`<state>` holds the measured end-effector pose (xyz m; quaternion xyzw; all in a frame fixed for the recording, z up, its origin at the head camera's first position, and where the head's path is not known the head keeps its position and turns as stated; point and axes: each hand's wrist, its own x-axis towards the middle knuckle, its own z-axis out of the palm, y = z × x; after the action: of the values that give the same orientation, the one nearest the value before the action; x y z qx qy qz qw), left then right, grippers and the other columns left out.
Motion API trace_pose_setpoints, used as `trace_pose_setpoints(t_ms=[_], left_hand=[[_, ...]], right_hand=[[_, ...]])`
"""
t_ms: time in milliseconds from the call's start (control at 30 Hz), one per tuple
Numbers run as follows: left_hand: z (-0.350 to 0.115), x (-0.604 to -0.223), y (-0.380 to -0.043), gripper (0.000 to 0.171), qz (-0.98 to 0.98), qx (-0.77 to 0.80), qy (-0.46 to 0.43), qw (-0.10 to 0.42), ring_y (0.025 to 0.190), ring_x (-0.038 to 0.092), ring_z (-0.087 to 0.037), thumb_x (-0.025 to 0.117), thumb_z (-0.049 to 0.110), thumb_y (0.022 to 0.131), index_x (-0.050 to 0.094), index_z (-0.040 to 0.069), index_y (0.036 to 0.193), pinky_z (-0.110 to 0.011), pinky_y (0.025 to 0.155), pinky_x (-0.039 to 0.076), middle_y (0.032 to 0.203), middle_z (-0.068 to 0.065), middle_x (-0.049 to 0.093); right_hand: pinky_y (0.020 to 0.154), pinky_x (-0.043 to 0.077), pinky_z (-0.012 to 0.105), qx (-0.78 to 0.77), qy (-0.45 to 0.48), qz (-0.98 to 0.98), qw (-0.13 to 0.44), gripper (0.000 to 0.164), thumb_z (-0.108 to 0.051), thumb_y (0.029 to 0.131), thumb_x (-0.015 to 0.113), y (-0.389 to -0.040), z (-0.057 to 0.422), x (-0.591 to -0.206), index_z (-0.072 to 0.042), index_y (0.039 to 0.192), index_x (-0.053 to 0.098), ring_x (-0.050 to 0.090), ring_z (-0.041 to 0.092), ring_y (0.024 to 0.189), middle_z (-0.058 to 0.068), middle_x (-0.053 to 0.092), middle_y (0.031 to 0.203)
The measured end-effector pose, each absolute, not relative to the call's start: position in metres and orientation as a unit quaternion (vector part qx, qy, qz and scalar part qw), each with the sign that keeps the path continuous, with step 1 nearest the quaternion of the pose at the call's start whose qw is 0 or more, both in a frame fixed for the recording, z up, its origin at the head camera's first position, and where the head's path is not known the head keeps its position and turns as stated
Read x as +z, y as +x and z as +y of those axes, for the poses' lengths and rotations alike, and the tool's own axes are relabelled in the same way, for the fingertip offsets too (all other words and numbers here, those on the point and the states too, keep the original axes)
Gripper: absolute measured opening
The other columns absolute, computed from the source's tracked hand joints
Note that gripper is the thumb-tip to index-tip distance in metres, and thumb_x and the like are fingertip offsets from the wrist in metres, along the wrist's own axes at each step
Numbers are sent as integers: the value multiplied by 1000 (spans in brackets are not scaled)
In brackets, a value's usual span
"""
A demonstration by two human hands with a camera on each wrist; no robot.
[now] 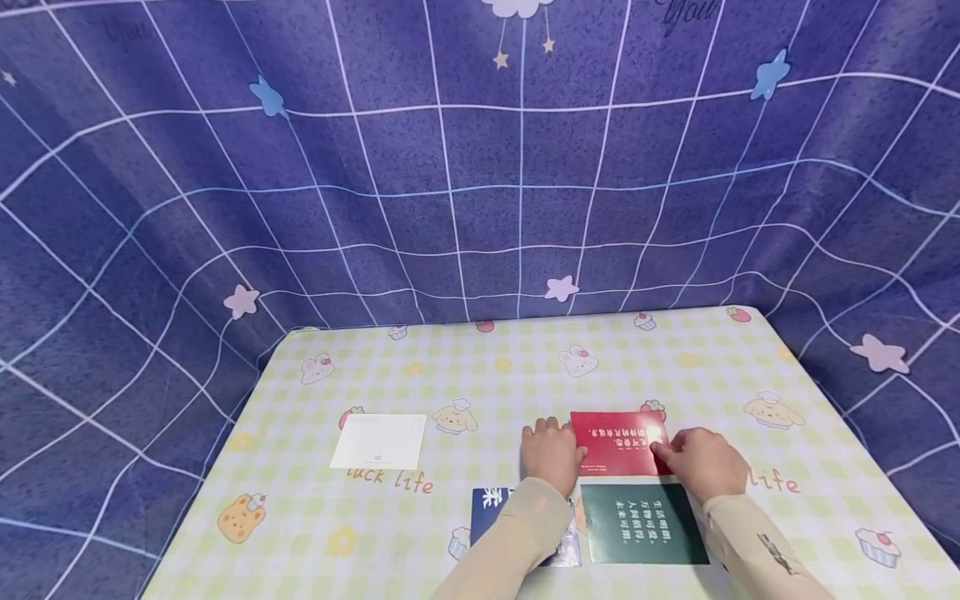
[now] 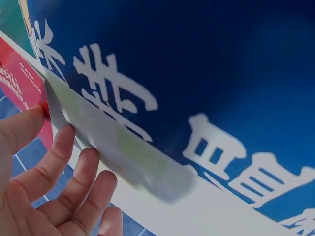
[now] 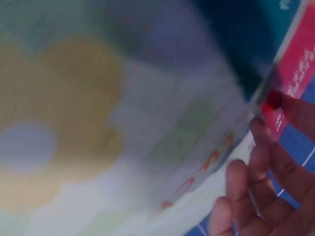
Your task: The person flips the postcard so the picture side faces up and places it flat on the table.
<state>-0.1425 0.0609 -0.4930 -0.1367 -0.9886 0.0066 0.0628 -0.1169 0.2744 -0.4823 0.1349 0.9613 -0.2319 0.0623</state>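
Note:
A red postcard with white lettering is held between both hands at the right of the table. My left hand pinches its left edge; the left wrist view shows the thumb on the red face and the index finger behind. On the opposite edge, my right hand pinches it between thumb and fingers. Just nearer me lies a dark green postcard with white characters. Beside that one, a blue postcard is partly covered by my left forearm.
A white postcard lies apart on the left side of the table. The checked tablecloth carries printed cartoon animals, cupcakes and strawberries. Behind and around the table hangs a dark blue curtain with a grid of lines and stars.

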Motion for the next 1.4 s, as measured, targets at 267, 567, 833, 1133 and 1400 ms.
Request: trace_pose_setpoints(t_ms=[267,567,833,1133,1400], left_hand=[[61,-497,-143,45,-987,21,-144,64,93,62,-18,74,54,87,73,18,115,-35,81,48,96,-2,68],[56,-491,-143,40,-991,-16,-129,43,92,64,-18,75,51,88,74,19,113,-37,84,51,96,-1,69],[47,-485,-146,29,-989,-67,-123,50,82,62,-19,75,47,89,72,19,91,-37,79,50,80,1,63],[28,-471,-151,25,-984,-142,-91,54,78,61,-20,78,40,89,70,17,86,-36,74,47,79,1,62],[9,-461,-156,24,-984,-154,-63,56,81,63,-22,78,40,89,70,17,86,-39,75,47,81,0,63]], right_hand=[[65,47,43,-182,108,977,9,36,-33,86,81,-117,269,-493,1,93,72,57,24,65,8,66,73],[64,51,41,-173,85,981,-9,33,-28,87,81,-117,265,-491,2,100,74,56,22,62,9,68,77],[58,41,37,-252,113,961,2,26,-30,92,72,-114,263,-477,-4,96,70,53,23,62,3,59,65],[69,45,42,-297,125,947,-8,31,-32,93,73,-115,257,-464,-3,103,69,57,29,78,15,68,87],[81,47,50,-335,131,933,-4,35,-31,94,72,-120,240,-459,-1,112,70,59,36,93,24,69,105]])
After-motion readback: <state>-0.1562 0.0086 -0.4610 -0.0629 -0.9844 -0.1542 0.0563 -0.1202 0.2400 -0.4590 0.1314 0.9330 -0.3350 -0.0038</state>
